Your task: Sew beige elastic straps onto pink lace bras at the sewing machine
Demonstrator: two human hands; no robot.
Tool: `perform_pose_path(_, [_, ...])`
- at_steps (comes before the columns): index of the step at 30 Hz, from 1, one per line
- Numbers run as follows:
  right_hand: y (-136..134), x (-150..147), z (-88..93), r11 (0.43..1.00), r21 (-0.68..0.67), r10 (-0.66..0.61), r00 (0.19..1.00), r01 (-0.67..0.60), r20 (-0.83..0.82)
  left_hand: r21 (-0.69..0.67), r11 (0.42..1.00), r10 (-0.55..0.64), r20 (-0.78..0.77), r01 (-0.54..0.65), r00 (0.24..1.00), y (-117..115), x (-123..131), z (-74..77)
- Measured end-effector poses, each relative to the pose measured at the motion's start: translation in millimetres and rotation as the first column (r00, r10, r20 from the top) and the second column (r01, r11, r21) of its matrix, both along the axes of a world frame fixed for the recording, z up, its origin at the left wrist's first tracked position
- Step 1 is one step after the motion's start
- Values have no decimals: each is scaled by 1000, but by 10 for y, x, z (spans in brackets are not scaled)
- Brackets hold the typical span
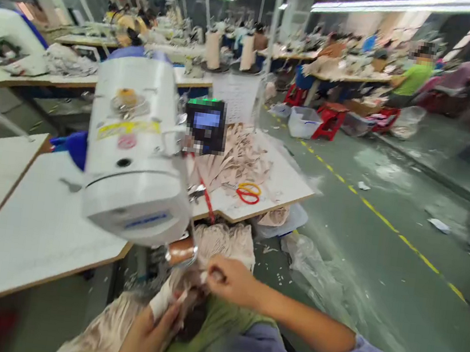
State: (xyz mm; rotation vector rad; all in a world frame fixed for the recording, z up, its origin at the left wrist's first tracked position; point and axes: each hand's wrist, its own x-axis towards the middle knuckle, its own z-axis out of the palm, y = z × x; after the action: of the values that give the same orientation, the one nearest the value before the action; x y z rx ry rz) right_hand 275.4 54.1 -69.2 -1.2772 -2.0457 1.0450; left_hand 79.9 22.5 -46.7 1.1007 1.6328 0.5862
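Between thumb and fingers of the left hand (159,321), pale cloth (178,280) is pinched; by the curled, closed right hand (233,280), its edge appears gripped. Light, limp handling is expected, best steadied by the edges. Beyond the left hand, a sewing machine (140,152) is mounted; beyond the right, scissors (249,193) are laid on the tabletop (291,175).

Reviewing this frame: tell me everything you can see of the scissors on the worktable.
The scissors have one yellow handle loop and one red handle loop, both plastic-looking. The thin grey, metal-looking blades point toward the image's left; blur hides how far they are open. They lie on the white tabletop, near its front edge, beside a heap of beige strips. Neither the left hand nor the right hand touches them.
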Motion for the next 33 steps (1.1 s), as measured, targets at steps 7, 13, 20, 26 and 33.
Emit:
perform_pose_path(7, [-213, 143, -134, 953, 243, -142, 976, 180, -167, -156, 935, 356, 418, -320, 836, 5, 213, 5])
perform_pose_path(13, [-268, -149, -122, 918, 354, -103, 969, 180, -226, -93, 925, 353, 569, -369, 742, -49, 317, -140])
perform_pose_path(20, [-140, -160, -69, 933, 329, -99, 983, 145, -152, -14, 964, 239, 483, -266, 842, -132, 255, -177])
perform_pose_path(26, [-72, -53, 25, 988, 156, 10, 993, 9, -117, 122, 987, 55, 332, -101, 942, -111, 239, -14])
perform_pose_path(33, [-52, 17, 123, 992, 98, 89, 987, -77, -134, 242, 970, -52, 172, 9, 984, -102, 218, 31])
